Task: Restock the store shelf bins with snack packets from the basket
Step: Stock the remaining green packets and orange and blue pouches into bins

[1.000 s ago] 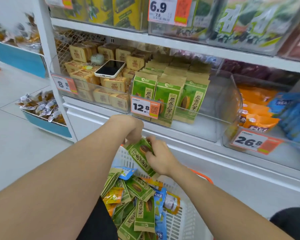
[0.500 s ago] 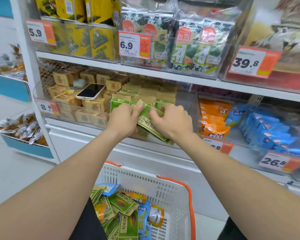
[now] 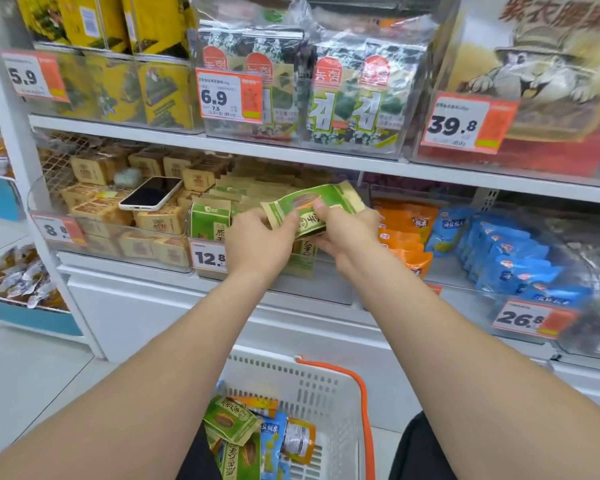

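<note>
Above the middle bin (image 3: 336,289), left hand (image 3: 257,240) and right hand (image 3: 347,233) grasp green packets (image 3: 312,206), now raised from the basket (image 3: 326,386); insertion is due next.

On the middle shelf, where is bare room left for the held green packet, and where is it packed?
Bare bin floor right of the standing green packets, under the right hand; a gap between orange packets and blue packets. Packed: the tan boxes under the phone.
</note>
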`<action>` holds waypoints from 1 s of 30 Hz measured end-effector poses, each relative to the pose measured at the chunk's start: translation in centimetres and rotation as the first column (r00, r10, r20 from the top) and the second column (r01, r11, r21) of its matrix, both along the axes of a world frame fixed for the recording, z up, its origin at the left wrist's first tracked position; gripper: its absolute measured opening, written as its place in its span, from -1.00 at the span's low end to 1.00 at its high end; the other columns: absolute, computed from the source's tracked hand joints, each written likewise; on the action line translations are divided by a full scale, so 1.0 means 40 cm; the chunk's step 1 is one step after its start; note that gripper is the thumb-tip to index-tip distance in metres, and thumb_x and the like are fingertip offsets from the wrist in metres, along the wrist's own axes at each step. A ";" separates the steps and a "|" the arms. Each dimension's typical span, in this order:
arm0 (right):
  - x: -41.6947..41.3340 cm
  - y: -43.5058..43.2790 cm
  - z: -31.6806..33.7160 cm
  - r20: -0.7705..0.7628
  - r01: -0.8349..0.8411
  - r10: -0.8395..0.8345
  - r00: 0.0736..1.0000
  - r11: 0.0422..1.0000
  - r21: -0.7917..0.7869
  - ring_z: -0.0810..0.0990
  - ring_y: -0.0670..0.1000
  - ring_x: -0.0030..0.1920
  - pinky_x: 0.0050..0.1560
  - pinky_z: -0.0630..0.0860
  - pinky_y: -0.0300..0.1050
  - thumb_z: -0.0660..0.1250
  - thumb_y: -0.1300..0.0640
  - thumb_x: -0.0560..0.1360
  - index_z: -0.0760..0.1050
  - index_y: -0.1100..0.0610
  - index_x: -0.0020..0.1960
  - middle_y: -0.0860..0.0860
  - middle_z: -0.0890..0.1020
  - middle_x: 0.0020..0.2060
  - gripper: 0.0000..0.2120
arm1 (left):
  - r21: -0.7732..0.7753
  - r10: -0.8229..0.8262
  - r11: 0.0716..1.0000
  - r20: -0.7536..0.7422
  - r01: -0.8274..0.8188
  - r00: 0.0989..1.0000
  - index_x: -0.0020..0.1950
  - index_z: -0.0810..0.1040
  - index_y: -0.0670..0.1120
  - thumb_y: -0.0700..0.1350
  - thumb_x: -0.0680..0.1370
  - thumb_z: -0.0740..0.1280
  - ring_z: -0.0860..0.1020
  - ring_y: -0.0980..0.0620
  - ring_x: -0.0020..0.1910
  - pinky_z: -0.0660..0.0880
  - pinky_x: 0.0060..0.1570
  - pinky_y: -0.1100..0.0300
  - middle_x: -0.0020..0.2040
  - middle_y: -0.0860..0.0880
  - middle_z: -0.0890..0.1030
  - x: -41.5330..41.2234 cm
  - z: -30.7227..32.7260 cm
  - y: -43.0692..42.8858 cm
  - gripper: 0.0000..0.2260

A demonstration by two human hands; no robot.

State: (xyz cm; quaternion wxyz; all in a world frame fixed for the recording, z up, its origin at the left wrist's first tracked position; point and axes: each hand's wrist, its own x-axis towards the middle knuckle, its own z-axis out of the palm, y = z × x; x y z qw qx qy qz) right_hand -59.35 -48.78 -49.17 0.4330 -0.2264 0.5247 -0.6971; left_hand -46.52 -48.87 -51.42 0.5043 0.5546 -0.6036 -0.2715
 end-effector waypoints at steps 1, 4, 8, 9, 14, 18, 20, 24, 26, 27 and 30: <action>-0.010 -0.006 -0.004 -0.072 0.061 -0.060 0.996 0.998 0.013 0.74 0.18 -0.06 -0.18 0.71 0.22 0.58 0.29 0.40 0.33 0.17 0.27 0.16 0.67 0.04 -0.42 | -0.006 0.050 0.999 0.057 -0.049 0.997 -0.03 0.60 0.01 0.15 0.49 0.50 0.66 -0.03 -0.10 0.60 -0.02 0.02 -0.14 0.04 0.70 0.000 -0.001 0.001 -0.75; -0.032 -0.012 -0.006 -0.247 0.159 -0.147 0.958 0.987 0.031 0.70 0.13 -0.03 -0.04 0.70 0.23 0.54 0.27 0.40 0.27 0.08 0.20 0.09 0.62 0.04 -0.45 | -0.071 0.124 0.991 0.210 -0.111 0.970 0.21 0.39 -0.02 -0.11 0.49 0.52 0.46 -0.08 0.08 0.41 0.02 0.03 0.21 -0.06 0.47 -0.002 -0.002 0.008 -0.59; -0.038 -0.013 -0.021 -0.391 0.130 -0.087 0.916 0.988 0.085 0.64 0.08 0.02 -0.01 0.70 0.14 0.36 0.38 0.46 0.23 0.06 0.28 0.05 0.56 0.02 -0.49 | -0.192 0.204 0.972 0.397 -0.136 0.895 0.30 0.32 -0.01 -0.19 0.45 0.53 0.42 -0.22 0.14 0.43 0.12 -0.05 0.27 -0.14 0.32 0.002 -0.022 0.004 -0.47; -0.038 -0.013 -0.025 -0.440 0.127 -0.076 0.895 0.988 0.089 0.63 0.09 0.03 -0.04 0.69 0.09 0.35 0.38 0.47 0.23 0.06 0.29 0.06 0.57 0.03 -0.49 | -0.202 0.210 0.970 0.421 -0.135 0.882 0.31 0.31 0.00 -0.17 0.45 0.54 0.41 -0.22 0.14 0.45 0.13 -0.07 0.27 -0.14 0.31 0.003 -0.028 0.001 -0.45; -0.038 -0.019 -0.034 -0.694 0.116 0.020 0.719 0.982 0.148 0.58 0.09 0.04 -0.08 0.52 -0.07 0.38 0.37 0.50 0.32 0.10 0.30 0.06 0.57 0.09 -0.54 | -0.181 0.182 0.978 0.461 -0.108 0.869 0.40 0.29 0.04 -0.15 0.48 0.55 0.42 -0.21 0.19 0.47 0.17 -0.12 0.32 -0.12 0.25 0.009 -0.043 -0.011 -0.39; -0.032 -0.032 -0.046 -0.789 0.083 0.134 0.599 0.970 0.228 0.59 0.12 0.04 -0.03 0.58 -0.02 0.41 0.37 0.49 0.32 0.10 0.31 0.09 0.56 0.11 -0.51 | -0.176 0.169 0.980 0.461 -0.098 0.871 0.45 0.26 0.05 -0.18 0.48 0.55 0.46 -0.19 0.20 0.51 0.14 -0.11 0.34 -0.12 0.26 0.023 -0.051 -0.027 -0.34; -0.024 -0.039 -0.056 -0.808 0.071 0.176 0.563 0.963 0.259 0.58 0.13 0.06 -0.03 0.56 -0.02 0.43 0.36 0.50 0.32 0.11 0.35 0.11 0.56 0.15 -0.49 | -0.154 0.147 0.984 0.441 -0.087 0.885 0.47 0.23 0.02 -0.19 0.47 0.56 0.48 -0.19 0.17 0.53 0.09 -0.11 0.35 -0.13 0.27 0.025 -0.053 -0.035 -0.30; 0.000 -0.056 -0.069 -0.856 0.091 0.161 0.491 0.968 0.235 0.57 0.14 0.17 0.01 0.55 -0.03 0.51 0.32 0.46 0.39 0.14 0.33 0.11 0.54 0.19 -0.48 | -0.108 0.096 0.993 0.402 -0.057 0.911 0.48 0.17 -0.01 -0.13 0.43 0.58 0.51 -0.18 0.07 0.52 -0.06 -0.07 0.35 -0.13 0.30 0.022 -0.055 -0.042 -0.22; 0.012 -0.064 -0.076 -0.877 0.104 0.168 0.450 0.966 0.238 0.60 0.15 0.15 0.00 0.58 -0.02 0.55 0.27 0.42 0.47 0.12 0.27 0.11 0.57 0.17 -0.51 | -0.118 0.091 0.992 0.396 -0.048 0.914 0.44 0.18 -0.01 -0.14 0.43 0.58 0.52 -0.19 0.03 0.49 -0.11 -0.05 0.34 -0.13 0.31 0.020 -0.057 -0.043 -0.25; 0.015 -0.066 -0.079 -0.884 0.119 0.182 0.431 0.959 0.255 0.61 0.15 0.13 -0.05 0.57 -0.04 0.57 0.24 0.40 0.51 0.10 0.24 0.11 0.59 0.16 -0.54 | -0.122 0.091 0.991 0.395 -0.046 0.914 0.41 0.18 -0.01 -0.15 0.43 0.57 0.52 -0.19 0.00 0.48 -0.14 -0.05 0.32 -0.12 0.31 0.018 -0.056 -0.043 -0.28; 0.010 -0.063 -0.080 -0.870 0.156 0.213 0.445 0.938 0.310 0.62 0.15 0.12 -0.15 0.47 -0.07 0.61 0.16 0.38 0.49 0.10 0.23 0.09 0.60 0.14 -0.52 | -0.132 0.096 0.990 0.392 -0.047 0.915 0.30 0.21 -0.03 -0.15 0.44 0.55 0.51 -0.20 -0.04 0.43 -0.19 -0.03 0.24 -0.09 0.33 0.018 -0.055 -0.042 -0.38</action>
